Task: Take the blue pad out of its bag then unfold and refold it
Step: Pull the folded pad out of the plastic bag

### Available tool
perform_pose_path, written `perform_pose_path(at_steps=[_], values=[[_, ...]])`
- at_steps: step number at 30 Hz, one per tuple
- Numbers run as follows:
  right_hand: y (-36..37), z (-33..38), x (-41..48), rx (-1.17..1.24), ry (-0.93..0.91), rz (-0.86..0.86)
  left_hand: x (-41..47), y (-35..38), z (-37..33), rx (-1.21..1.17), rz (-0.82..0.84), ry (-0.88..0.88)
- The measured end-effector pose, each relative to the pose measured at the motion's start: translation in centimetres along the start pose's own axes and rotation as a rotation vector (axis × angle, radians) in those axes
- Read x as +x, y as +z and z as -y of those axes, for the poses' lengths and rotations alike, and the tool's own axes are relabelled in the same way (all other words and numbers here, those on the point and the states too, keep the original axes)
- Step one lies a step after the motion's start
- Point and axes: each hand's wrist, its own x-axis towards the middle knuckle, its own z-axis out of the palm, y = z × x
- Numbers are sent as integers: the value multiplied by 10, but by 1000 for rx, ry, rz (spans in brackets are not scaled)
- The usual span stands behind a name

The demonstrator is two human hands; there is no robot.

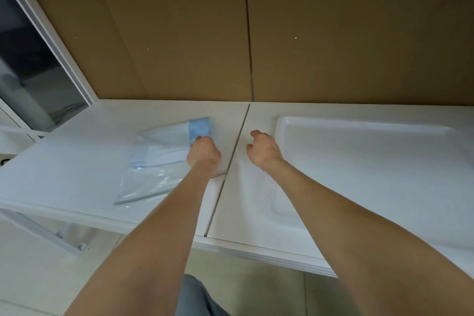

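Head view, both forearms reaching forward over the white desk [77,161]. Blue pad [171,141] lies folded on the left desk panel, mostly white side up with a blue corner showing at its far right. Its near end overlaps the clear plastic bag [146,185], which lies flat toward the desk's front edge (cannot tell whether that end is inside the bag's mouth or just resting on it). Left hand [204,152]: fingers curled down onto the pad's right edge, gripping it just beside the blue corner; fingertips hidden behind the knuckles. Right hand [261,149]: loosely curled, holding nothing, over the right panel just past the seam [238,141] between panels, apart from the pad. White tray [359,123] sits to the right of that hand. Brown cardboard [179,33] stands behind the desk
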Motion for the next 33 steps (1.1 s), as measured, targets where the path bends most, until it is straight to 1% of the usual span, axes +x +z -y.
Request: perform_pose_path(at_steps=[2, 7, 9, 12, 15, 17, 19, 22, 24, 26, 29, 31, 33], values=[[-10, -7, 0, 92, 53, 2, -5, 2, -16, -104, 7, 63], [-32, -24, -5, 500, 203, 36, -25, 4, -54, -324, -28, 174], [-38, -26, -10, 658, 240, 120, -33, 2, -68, -353, -66, 227], [-54, -30, -23, 966, 266, 266, -51, -4, -93, -410, -119, 299], [-72, -38, -31, 1193, 232, 329, -73, -7, -117, -516, -118, 340], [-83, -43, -38, 1248, 205, 306, -87, -7, -133, -563, -101, 360], [-94, -50, -43, 1266, 206, 232, -99, -6, -149, -574, -83, 386], [-115, -65, -51, 1263, 248, 134, -119, -5, -173, -597, -35, 430], [-130, -80, -60, 1226, 272, 71, -131, -5, -186, -657, 20, 478], [-143, -98, -71, 1200, 319, 5, -141, 0, -195, -664, 59, 539], [-156, -129, -90, 1182, 413, -76, -150, 14, -199, -538, 69, 620], [-161, -148, -101, 1204, 473, -121, -150, 26, -194, -371, 95, 652], [-162, -165, -109, 1229, 528, -183, -151, 35, -184, -205, 182, 618]])
